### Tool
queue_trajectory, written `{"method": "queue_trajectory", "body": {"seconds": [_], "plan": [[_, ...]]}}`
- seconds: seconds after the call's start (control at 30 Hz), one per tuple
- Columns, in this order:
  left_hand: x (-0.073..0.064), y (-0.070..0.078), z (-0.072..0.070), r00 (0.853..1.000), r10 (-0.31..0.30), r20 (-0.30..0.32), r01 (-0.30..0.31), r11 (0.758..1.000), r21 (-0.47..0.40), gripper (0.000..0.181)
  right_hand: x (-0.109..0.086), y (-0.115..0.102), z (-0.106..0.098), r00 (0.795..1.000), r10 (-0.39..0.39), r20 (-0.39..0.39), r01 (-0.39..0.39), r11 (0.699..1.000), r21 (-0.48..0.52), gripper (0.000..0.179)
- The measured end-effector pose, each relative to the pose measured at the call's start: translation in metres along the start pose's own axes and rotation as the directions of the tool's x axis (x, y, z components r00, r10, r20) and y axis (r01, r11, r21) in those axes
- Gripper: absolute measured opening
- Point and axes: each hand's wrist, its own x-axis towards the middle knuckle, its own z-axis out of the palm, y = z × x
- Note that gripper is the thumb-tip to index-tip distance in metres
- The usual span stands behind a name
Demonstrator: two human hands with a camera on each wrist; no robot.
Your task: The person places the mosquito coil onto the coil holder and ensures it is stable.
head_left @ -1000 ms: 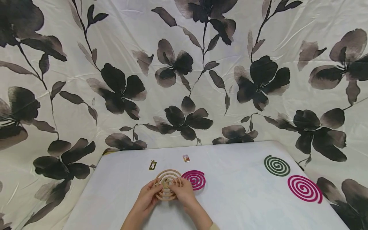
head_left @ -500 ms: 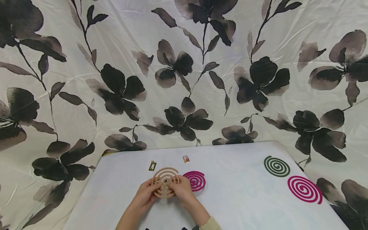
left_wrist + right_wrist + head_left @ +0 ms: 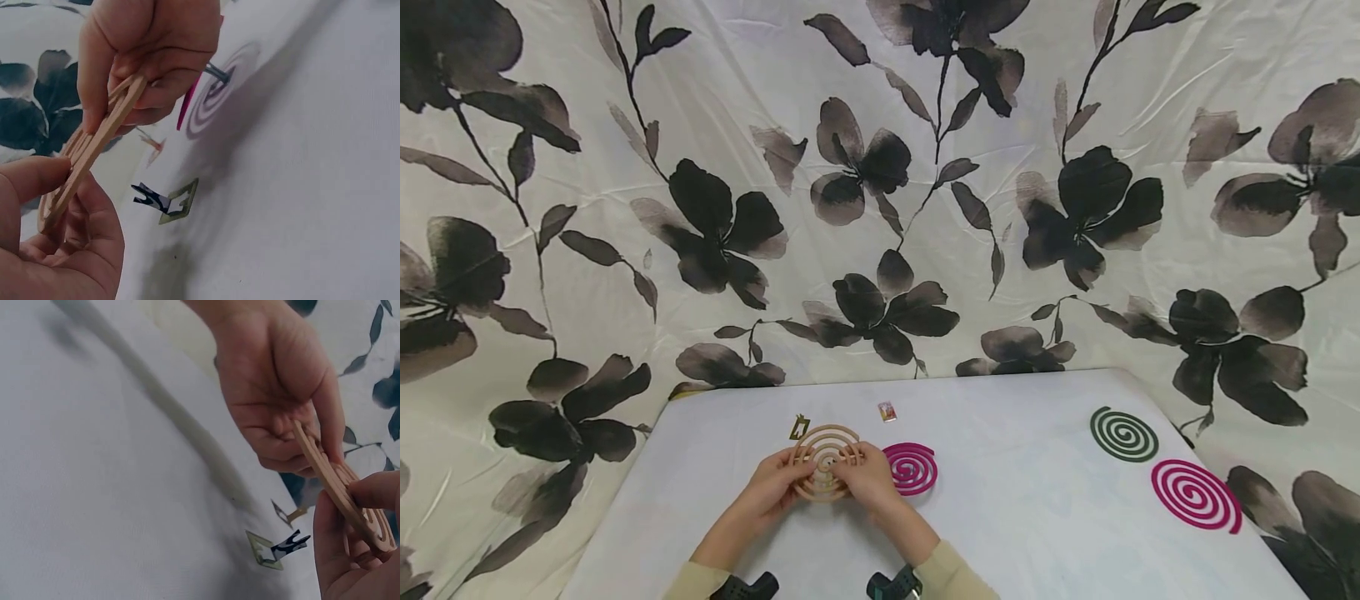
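beige coil, held in two hands above a white surface [image 3: 1037,508]. the left hand [image 3: 770,485] is clamped on the left side of the beige coil [image 3: 92,157], thumb on the near face and fingers curled behind. the right hand [image 3: 874,482] is clamped on the right side in like manner, its thumb pressed near the middle of the spiral. both wrist views show the coil nearly edge-on, tilted and raised off the surface.

just beyond its upper left edge, in the head view, lies a metal frame [image 3: 164,204] with a pronged tab bent upward. a second small metal piece [image 3: 289,516] shows near the coil in the right wrist view; whether the two touch cannot be told. a small printed packet [image 3: 887,412] lies farther back, right of the frame.

just right of the right hand is a pink coil [image 3: 912,469], partly covered by it in the head view. well apart, by the right edge of the surface, lie a green coil [image 3: 1124,434] and, nearer the person, a larger pink one [image 3: 1196,494].

background: a pale cloth [image 3: 730,108] printed with dark flowers. foreground: pale sleeves [image 3: 953,573] and a dark band [image 3: 892,586] at each wrist.
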Motion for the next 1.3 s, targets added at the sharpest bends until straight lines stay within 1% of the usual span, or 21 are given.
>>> {"method": "queue_trajectory", "body": {"seconds": [0.13, 0.27, 0.47, 0.6, 0.83, 0.97, 1.13, 1.23, 1.3], "plan": [[0.002, 0.002, -0.001, 1.000, 0.000, -0.010, 0.001, 0.998, 0.058, 0.045, 0.003, 0.000, 0.000, 1.000, -0.005, -0.010, 0.005, 1.000, 0.000, 0.028], [0.006, 0.003, 0.000, 1.000, -0.006, -0.029, 0.008, 0.997, 0.083, 0.045, 0.005, 0.000, 0.002, 1.000, -0.011, -0.022, 0.011, 1.000, 0.002, 0.028], [0.014, 0.001, -0.001, 0.998, -0.020, -0.067, 0.025, 0.997, 0.078, 0.044, 0.007, -0.001, 0.004, 0.999, 0.005, -0.036, -0.005, 1.000, 0.001, 0.025], [0.017, 0.000, -0.001, 0.998, -0.026, -0.063, 0.030, 0.997, 0.070, 0.045, 0.010, 0.001, 0.007, 0.998, 0.003, -0.062, -0.003, 1.000, -0.007, 0.024], [0.022, -0.001, -0.001, 0.998, -0.029, -0.061, 0.033, 0.997, 0.064, 0.047, 0.015, 0.001, 0.008, 0.996, 0.045, -0.071, -0.045, 0.999, 0.005, 0.026], [0.027, 0.000, -0.002, 0.997, -0.021, -0.076, 0.025, 0.998, 0.061, 0.046, 0.020, 0.000, 0.010, 0.997, 0.036, -0.064, -0.035, 0.999, 0.021, 0.024], [0.033, 0.000, -0.001, 0.997, 0.000, -0.080, 0.005, 0.998, 0.066, 0.042, 0.024, 0.004, 0.011, 0.996, 0.024, -0.081, -0.023, 1.000, 0.011, 0.026], [0.033, -0.002, -0.001, 0.998, 0.000, -0.068, 0.003, 0.999, 0.049, 0.044, 0.023, 0.007, 0.011, 0.996, 0.028, -0.079, -0.027, 0.999, 0.016, 0.029], [0.032, -0.003, -0.001, 0.997, -0.002, -0.071, 0.006, 0.999, 0.047, 0.047, 0.023, 0.008, 0.012, 0.997, 0.032, -0.072, -0.030, 0.999, 0.031, 0.030]]}}
